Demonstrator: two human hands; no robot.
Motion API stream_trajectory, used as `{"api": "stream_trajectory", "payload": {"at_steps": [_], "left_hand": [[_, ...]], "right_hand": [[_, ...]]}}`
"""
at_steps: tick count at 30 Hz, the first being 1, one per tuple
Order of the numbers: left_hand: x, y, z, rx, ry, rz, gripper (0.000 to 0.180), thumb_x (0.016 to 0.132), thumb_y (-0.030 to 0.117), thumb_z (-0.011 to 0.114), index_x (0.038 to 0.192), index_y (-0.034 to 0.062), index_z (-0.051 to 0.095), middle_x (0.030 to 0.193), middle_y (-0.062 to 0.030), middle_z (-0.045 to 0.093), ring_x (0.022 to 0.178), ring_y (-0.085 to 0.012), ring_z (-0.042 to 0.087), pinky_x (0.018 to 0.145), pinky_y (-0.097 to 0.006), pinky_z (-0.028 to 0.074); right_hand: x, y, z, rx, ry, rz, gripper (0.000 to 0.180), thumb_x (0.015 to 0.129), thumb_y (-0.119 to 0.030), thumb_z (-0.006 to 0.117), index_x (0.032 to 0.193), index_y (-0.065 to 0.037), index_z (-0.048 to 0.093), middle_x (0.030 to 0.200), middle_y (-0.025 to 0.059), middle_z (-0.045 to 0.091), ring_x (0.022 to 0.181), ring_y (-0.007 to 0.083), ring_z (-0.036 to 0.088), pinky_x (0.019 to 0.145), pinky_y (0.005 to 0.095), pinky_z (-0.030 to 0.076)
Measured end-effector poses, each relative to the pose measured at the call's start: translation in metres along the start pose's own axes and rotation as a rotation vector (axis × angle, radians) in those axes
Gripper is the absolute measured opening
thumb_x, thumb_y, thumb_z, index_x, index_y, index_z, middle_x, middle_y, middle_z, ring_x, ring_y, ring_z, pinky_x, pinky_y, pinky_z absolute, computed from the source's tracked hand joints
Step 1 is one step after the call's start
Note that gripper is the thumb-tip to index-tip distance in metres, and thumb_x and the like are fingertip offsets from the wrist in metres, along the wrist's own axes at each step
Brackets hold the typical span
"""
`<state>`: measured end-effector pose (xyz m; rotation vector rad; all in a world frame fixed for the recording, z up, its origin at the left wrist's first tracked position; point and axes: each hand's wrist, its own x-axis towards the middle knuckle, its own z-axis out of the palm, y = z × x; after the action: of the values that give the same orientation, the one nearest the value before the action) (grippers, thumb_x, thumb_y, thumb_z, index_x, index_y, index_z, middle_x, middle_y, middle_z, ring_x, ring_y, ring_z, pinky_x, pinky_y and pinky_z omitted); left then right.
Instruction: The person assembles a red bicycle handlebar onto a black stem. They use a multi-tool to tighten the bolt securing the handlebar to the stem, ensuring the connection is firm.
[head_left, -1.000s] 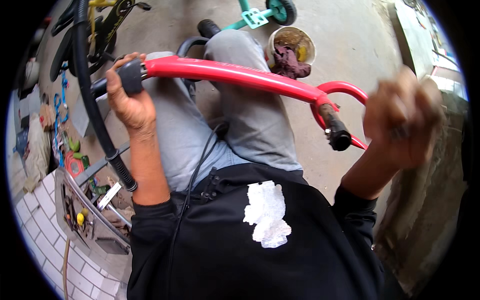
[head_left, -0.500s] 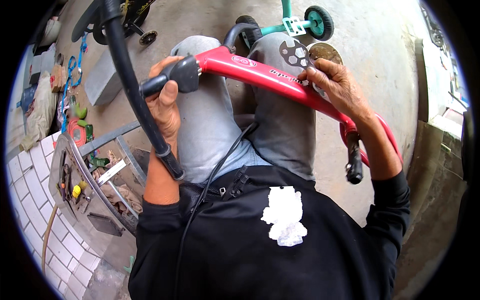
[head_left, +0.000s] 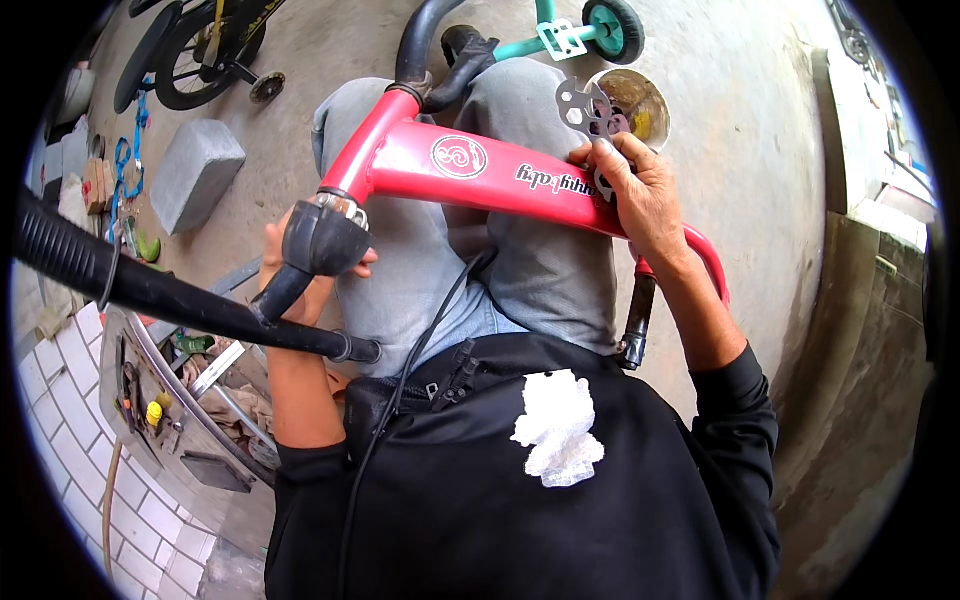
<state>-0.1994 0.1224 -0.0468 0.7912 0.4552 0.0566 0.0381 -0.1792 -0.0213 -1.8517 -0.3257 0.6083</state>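
Observation:
A red child's bike frame (head_left: 480,172) lies across my thighs. At its left end, a black handlebar (head_left: 190,300) with a ribbed grip is joined by a stem under a black plastic cover (head_left: 325,237). Bright metal shows between that cover and the red tube. My left hand (head_left: 290,275) is wrapped round the stem from behind, its palm mostly hidden. Over the frame's right part, my right hand (head_left: 640,190) pinches a flat steel multi-hole wrench (head_left: 577,107), its holed end sticking up past the fingers. The black fork (head_left: 420,45) points away from me.
A teal child's bike (head_left: 520,47) and a round tin (head_left: 650,95) stand beyond my knees. To the left are a grey block (head_left: 197,175), a dark small bike (head_left: 200,60) and a metal stool (head_left: 150,400) bearing tools. A dark cord (head_left: 400,385) hangs over my lap.
The frame has turned, its handlebar end coming down and nearer. The handlebar has swung from steep to nearly level, pointing left. My right hand has shifted slightly left with the wrench.

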Motion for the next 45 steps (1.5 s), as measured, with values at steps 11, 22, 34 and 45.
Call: {"api": "stream_trajectory", "payload": {"at_steps": [11, 22, 34, 45], "left_hand": [[0.049, 0.056, 0.053, 0.162, -0.224, -0.225, 0.089, 0.096, 0.065, 0.036, 0.141, -0.0110, 0.032, 0.121, -0.0313, 0.057, 0.103, -0.0375, 0.066, 0.072, -0.040, 0.063], [0.091, 0.072, 0.107, 0.615, -0.189, -0.161, 0.054, 0.095, 0.030, 0.062, 0.131, -0.0082, 0.051, 0.115, -0.0190, 0.066, 0.101, -0.0183, 0.067, 0.091, -0.027, 0.054], [0.065, 0.056, 0.113, 0.492, 0.113, -0.005, 0.038, 0.094, 0.020, 0.065, 0.120, -0.0059, 0.055, 0.105, -0.0229, 0.067, 0.091, -0.0234, 0.071, 0.078, -0.031, 0.061], [0.060, 0.047, 0.113, 0.353, 0.137, 0.069, 0.033, 0.091, 0.018, 0.069, 0.118, -0.0001, 0.059, 0.099, -0.0109, 0.068, 0.078, -0.0100, 0.068, 0.068, -0.022, 0.057]], "right_hand": [[-0.011, -0.003, 0.011, -0.109, 0.137, -0.195, 0.019, 0.097, -0.016, 0.061, 0.088, 0.000, 0.064, 0.076, 0.0053, 0.067, 0.065, 0.0091, 0.055, 0.062, 0.0265, 0.047], [-0.015, 0.014, 0.013, -0.219, 0.253, -0.373, 0.010, 0.090, -0.009, 0.068, 0.086, -0.001, 0.063, 0.071, 0.0117, 0.057, 0.065, 0.0252, 0.056, 0.059, 0.0344, 0.044], [-0.021, 0.013, 0.015, -0.185, 0.301, -0.425, 0.008, 0.090, -0.008, 0.067, 0.086, -0.001, 0.065, 0.073, 0.0107, 0.059, 0.067, 0.0252, 0.057, 0.062, 0.0347, 0.045], [-0.026, 0.010, 0.021, -0.143, 0.320, -0.367, 0.012, 0.095, -0.011, 0.063, 0.092, 0.000, 0.067, 0.077, 0.0077, 0.061, 0.068, 0.0151, 0.058, 0.062, 0.0288, 0.046]]}}
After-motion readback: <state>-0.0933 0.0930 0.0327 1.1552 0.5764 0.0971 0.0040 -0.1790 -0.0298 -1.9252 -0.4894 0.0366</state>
